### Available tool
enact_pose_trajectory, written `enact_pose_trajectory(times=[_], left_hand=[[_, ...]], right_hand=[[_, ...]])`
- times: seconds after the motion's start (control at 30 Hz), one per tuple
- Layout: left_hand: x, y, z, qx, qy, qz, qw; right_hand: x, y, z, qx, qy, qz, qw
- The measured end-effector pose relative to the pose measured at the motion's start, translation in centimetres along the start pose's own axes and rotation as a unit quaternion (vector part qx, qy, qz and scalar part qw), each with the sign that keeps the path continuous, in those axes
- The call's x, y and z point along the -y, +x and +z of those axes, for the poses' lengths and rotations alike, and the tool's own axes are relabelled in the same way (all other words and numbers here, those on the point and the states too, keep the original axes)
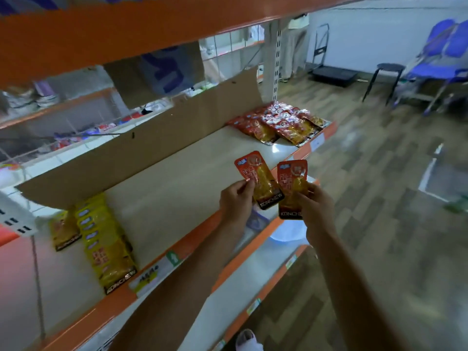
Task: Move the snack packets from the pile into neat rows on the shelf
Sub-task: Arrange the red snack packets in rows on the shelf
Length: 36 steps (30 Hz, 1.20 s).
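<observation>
Two red snack packets held up at the front of the shelf (177,178), one in each hand.

Left hand (235,201) curled, pinching the lower left edge of the first red packet (258,178) between thumb and fingertips; packet standing up above the hand, tilted a little leftward, over the front part of the shelf. Right hand (316,209) curled round the lower right side of the second red packet (292,183), held upright just outside the shelf's orange front lip. Both packets side by side, lower corners touching or overlapping, hard to tell which. Pile of red packets (278,122) lying at the far right end of the shelf, well apart from both hands. Row of yellow packets (106,241) overlapped at the left end of the shelf, reaching the front lip. Cardboard sheet (141,148) leaning along the back of the shelf.
</observation>
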State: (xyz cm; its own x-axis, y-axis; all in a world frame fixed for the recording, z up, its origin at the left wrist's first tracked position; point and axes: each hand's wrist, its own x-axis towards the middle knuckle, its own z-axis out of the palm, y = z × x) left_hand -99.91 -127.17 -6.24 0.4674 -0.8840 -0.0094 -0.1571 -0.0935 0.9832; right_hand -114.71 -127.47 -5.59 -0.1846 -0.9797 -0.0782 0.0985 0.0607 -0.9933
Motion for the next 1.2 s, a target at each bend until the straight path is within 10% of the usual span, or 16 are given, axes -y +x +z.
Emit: enact_pose_trajectory(times=[1.2], left_hand=[[-0.7,21.5,15.2,-0.182,0.118,-0.103,0.971]], right_hand=[[1.5,32.7,4.0,0.163,-0.175,-0.070,0.968]])
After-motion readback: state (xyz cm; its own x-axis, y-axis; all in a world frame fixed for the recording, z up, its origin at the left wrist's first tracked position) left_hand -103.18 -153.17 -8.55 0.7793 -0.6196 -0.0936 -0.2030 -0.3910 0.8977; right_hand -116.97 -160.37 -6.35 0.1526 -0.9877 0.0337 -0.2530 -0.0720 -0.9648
